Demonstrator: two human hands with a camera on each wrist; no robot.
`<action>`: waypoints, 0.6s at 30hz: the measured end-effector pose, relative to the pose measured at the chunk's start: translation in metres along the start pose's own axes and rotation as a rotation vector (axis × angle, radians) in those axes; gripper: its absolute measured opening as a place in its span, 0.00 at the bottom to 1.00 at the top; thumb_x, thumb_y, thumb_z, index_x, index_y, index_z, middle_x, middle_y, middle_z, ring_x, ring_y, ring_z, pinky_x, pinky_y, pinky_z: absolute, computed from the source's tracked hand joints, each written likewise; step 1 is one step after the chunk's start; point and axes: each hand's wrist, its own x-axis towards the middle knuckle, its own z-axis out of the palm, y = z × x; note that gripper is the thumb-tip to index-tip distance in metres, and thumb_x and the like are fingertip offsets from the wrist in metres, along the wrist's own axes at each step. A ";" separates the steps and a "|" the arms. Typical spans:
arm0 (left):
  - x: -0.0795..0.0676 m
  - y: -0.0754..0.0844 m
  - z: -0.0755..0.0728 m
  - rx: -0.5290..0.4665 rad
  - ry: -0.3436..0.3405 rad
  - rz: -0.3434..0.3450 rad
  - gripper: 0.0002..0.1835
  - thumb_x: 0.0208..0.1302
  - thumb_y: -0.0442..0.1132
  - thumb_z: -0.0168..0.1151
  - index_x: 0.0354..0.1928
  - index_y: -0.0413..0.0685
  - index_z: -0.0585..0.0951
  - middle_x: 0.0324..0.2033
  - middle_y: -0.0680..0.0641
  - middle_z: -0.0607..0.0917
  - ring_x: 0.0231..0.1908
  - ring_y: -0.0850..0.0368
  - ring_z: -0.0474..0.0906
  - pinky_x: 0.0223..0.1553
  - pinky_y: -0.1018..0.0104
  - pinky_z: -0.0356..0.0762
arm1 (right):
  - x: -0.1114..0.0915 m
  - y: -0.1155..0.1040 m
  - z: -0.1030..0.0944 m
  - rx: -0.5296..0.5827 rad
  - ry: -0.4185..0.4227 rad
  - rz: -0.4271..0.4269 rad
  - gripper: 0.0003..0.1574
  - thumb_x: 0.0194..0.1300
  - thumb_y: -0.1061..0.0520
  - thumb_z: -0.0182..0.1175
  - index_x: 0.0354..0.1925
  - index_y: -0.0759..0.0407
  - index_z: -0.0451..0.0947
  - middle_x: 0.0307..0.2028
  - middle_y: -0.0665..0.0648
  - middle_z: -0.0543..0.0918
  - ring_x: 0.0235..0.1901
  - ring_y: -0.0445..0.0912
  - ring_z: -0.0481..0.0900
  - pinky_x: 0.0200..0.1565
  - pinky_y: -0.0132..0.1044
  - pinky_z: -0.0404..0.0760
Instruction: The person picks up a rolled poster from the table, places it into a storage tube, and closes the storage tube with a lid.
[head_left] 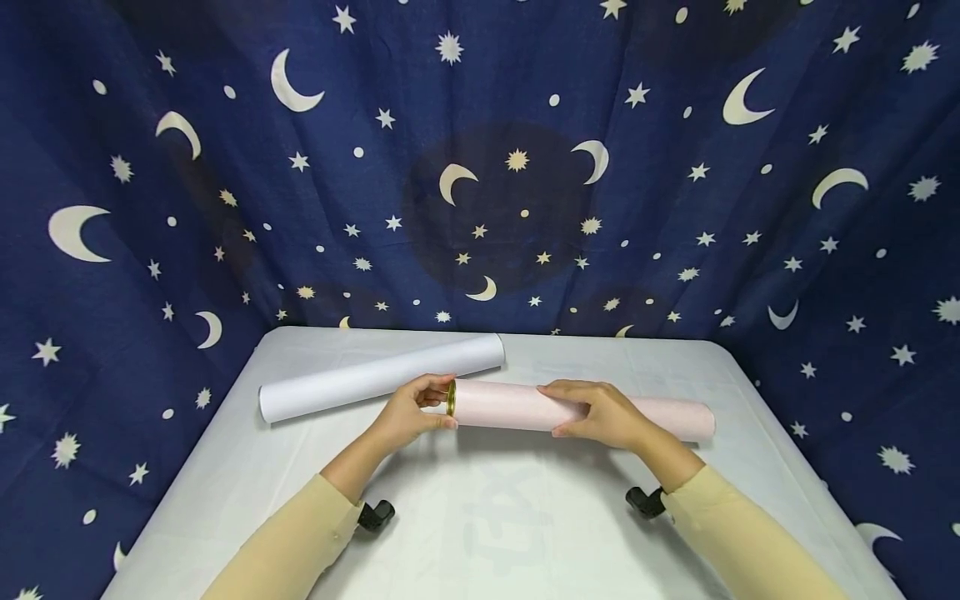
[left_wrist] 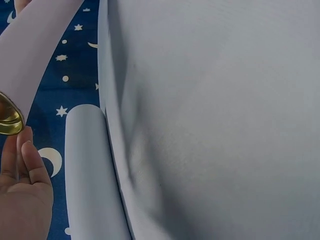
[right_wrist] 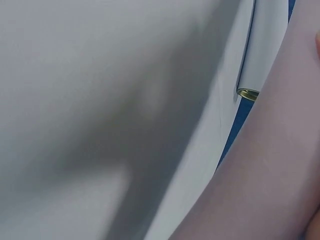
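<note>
A long pink cardboard tube with a gold metal rim at its left end is held over the table, lying roughly crosswise. My right hand grips it around the middle, thumb on the near side and fingers over the top. At the gold end my left hand holds the rim between thumb below and fingers above. In the left wrist view the fingers reach up to the gold end, whose inside is shiny and recessed. The tube fills the right side of the right wrist view.
Behind the left hand a white tube lies slantwise on the white-covered table; its gold-rimmed end shows in the right wrist view. A dark blue curtain with moons and stars encloses the table's back and sides.
</note>
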 end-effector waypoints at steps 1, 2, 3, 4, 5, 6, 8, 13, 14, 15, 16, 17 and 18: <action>0.000 0.000 0.000 0.004 -0.001 -0.003 0.39 0.45 0.37 0.81 0.64 0.44 0.78 0.56 0.43 0.81 0.51 0.47 0.79 0.59 0.47 0.75 | 0.000 0.000 0.000 -0.003 0.000 0.001 0.44 0.47 0.46 0.81 0.64 0.42 0.79 0.60 0.52 0.81 0.60 0.54 0.78 0.59 0.55 0.76; 0.000 0.001 0.000 0.006 -0.001 -0.004 0.39 0.46 0.37 0.81 0.64 0.44 0.78 0.56 0.43 0.81 0.52 0.47 0.79 0.59 0.47 0.74 | 0.001 0.000 0.000 -0.006 -0.002 0.001 0.44 0.47 0.47 0.81 0.64 0.42 0.78 0.60 0.53 0.81 0.61 0.54 0.78 0.59 0.56 0.76; 0.000 0.001 0.000 0.013 -0.001 -0.003 0.39 0.47 0.37 0.80 0.64 0.44 0.77 0.57 0.42 0.81 0.52 0.47 0.79 0.60 0.47 0.74 | 0.001 0.000 0.000 -0.008 -0.004 0.007 0.45 0.47 0.48 0.81 0.64 0.41 0.78 0.60 0.52 0.81 0.61 0.54 0.77 0.60 0.55 0.75; 0.000 0.001 -0.001 0.019 -0.001 -0.003 0.39 0.47 0.37 0.80 0.65 0.44 0.77 0.57 0.42 0.81 0.53 0.47 0.79 0.60 0.47 0.74 | 0.001 0.000 0.000 -0.010 -0.008 0.007 0.45 0.48 0.48 0.81 0.65 0.42 0.78 0.61 0.52 0.81 0.61 0.54 0.77 0.60 0.55 0.75; 0.000 0.002 -0.001 0.026 -0.002 -0.001 0.39 0.48 0.37 0.80 0.65 0.44 0.76 0.58 0.42 0.80 0.53 0.47 0.79 0.61 0.48 0.73 | 0.002 0.000 0.000 -0.012 -0.011 0.008 0.45 0.48 0.48 0.81 0.65 0.42 0.78 0.61 0.52 0.81 0.61 0.54 0.77 0.61 0.55 0.75; 0.000 0.003 -0.001 0.029 -0.004 0.002 0.39 0.48 0.36 0.80 0.66 0.44 0.76 0.58 0.42 0.80 0.54 0.46 0.78 0.61 0.49 0.73 | 0.002 0.000 -0.001 -0.014 -0.014 0.009 0.45 0.48 0.47 0.80 0.65 0.42 0.78 0.61 0.52 0.81 0.62 0.54 0.77 0.61 0.55 0.74; 0.000 0.004 -0.002 0.034 -0.012 0.011 0.40 0.50 0.35 0.79 0.67 0.43 0.75 0.58 0.41 0.80 0.55 0.45 0.77 0.62 0.50 0.73 | 0.003 0.000 -0.002 -0.015 -0.019 0.015 0.44 0.49 0.46 0.80 0.65 0.42 0.77 0.61 0.53 0.80 0.62 0.54 0.76 0.61 0.55 0.74; 0.002 0.005 -0.003 0.037 -0.029 0.012 0.39 0.53 0.35 0.78 0.68 0.44 0.73 0.58 0.41 0.79 0.57 0.44 0.76 0.63 0.53 0.72 | 0.004 0.000 -0.003 -0.019 -0.032 0.037 0.45 0.50 0.46 0.79 0.66 0.40 0.76 0.62 0.52 0.80 0.63 0.54 0.75 0.62 0.56 0.73; 0.002 0.005 -0.003 0.041 -0.034 0.007 0.39 0.54 0.35 0.77 0.69 0.44 0.73 0.58 0.41 0.79 0.57 0.45 0.76 0.63 0.53 0.72 | 0.004 0.000 -0.003 -0.023 -0.036 0.040 0.45 0.50 0.46 0.79 0.66 0.40 0.76 0.62 0.51 0.79 0.63 0.54 0.75 0.62 0.55 0.73; 0.002 0.005 -0.002 0.043 -0.039 0.000 0.39 0.54 0.35 0.77 0.69 0.45 0.73 0.59 0.42 0.79 0.57 0.45 0.76 0.63 0.53 0.72 | 0.004 0.000 -0.003 -0.029 -0.039 0.043 0.45 0.50 0.46 0.79 0.66 0.40 0.76 0.62 0.51 0.79 0.63 0.54 0.75 0.62 0.55 0.73; 0.002 0.005 -0.002 0.044 -0.044 -0.006 0.39 0.54 0.36 0.77 0.69 0.46 0.73 0.60 0.43 0.78 0.58 0.46 0.76 0.63 0.53 0.72 | 0.004 0.001 -0.003 -0.036 -0.040 0.041 0.45 0.50 0.47 0.79 0.67 0.40 0.76 0.62 0.51 0.79 0.63 0.54 0.75 0.62 0.56 0.73; 0.003 0.005 -0.002 0.047 -0.049 -0.010 0.40 0.54 0.36 0.77 0.70 0.47 0.72 0.61 0.44 0.78 0.58 0.46 0.76 0.63 0.53 0.73 | 0.004 0.001 -0.003 -0.041 -0.042 0.040 0.45 0.50 0.48 0.79 0.67 0.41 0.76 0.62 0.51 0.79 0.63 0.54 0.75 0.62 0.56 0.73; 0.003 0.005 -0.001 0.051 -0.053 -0.013 0.40 0.54 0.37 0.77 0.70 0.48 0.72 0.62 0.45 0.77 0.59 0.47 0.76 0.63 0.54 0.73 | 0.004 0.001 -0.003 -0.046 -0.043 0.039 0.45 0.50 0.48 0.80 0.67 0.41 0.76 0.62 0.52 0.79 0.63 0.55 0.75 0.62 0.56 0.73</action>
